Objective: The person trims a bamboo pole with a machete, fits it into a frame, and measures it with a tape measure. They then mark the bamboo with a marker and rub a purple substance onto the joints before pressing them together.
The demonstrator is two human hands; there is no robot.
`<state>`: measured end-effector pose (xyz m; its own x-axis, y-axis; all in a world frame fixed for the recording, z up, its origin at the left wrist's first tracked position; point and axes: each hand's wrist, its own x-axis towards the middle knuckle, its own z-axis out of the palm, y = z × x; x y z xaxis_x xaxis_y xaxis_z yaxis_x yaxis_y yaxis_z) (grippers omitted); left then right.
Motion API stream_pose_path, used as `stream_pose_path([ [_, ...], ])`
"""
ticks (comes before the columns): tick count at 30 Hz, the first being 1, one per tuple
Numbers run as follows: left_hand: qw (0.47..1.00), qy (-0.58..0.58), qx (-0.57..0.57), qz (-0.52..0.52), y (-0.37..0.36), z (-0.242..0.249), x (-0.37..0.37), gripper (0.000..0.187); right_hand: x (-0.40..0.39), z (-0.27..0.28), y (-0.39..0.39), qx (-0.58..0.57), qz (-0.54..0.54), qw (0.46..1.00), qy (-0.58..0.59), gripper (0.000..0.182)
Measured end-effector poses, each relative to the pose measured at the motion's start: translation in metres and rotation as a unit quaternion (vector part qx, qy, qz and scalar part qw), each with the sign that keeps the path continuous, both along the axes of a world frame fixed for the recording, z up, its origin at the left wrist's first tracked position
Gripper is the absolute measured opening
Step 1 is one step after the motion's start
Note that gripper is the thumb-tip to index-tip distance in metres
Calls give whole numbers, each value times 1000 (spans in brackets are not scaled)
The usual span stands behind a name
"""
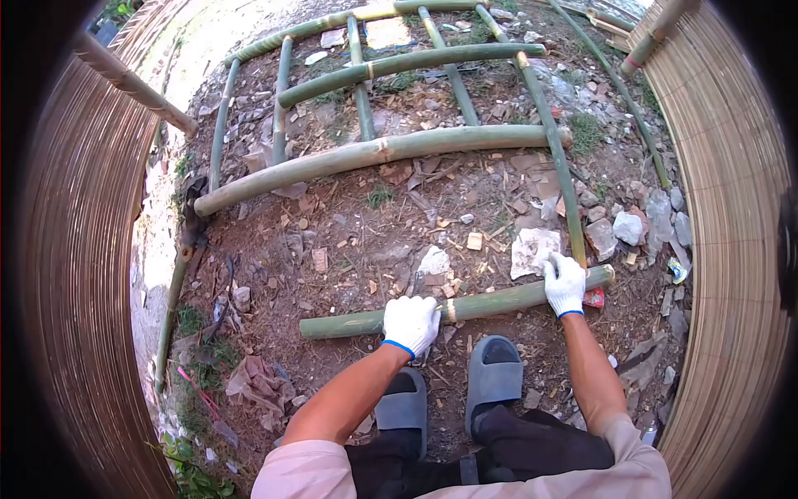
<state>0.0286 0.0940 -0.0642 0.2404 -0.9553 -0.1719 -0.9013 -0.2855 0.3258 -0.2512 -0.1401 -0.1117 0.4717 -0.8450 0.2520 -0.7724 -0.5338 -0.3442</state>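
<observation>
A short thick green bamboo pole (499, 303) lies crosswise just in front of my feet. My left hand (411, 324), in a white knitted glove with a blue cuff, is closed over it left of its pale joint. Near the pole's right end, my right hand (566, 285), gloved the same way, grips it from above. A thinner bamboo pole (549, 141) runs down from the far side and meets the short pole beside my right hand; how they join is hidden. Beyond lies a bamboo framework with a thick crosspiece (332, 167) and a shorter green crosspiece (416, 63).
Slatted bamboo screens stand at the left (83, 216) and right (723, 166). White and grey stones (628, 228), brick chips and wood scraps litter the dirt. A crumpled brown sheet (259, 381) lies left of my sandals (495, 370). Another thin pole (623, 91) stretches along the right.
</observation>
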Motion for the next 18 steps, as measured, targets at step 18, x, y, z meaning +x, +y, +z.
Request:
stream_pose_path([
  [18,999,-17,45,-7,-3,10,-1,27,7,16,4,-3,-8,1000,-6,17],
])
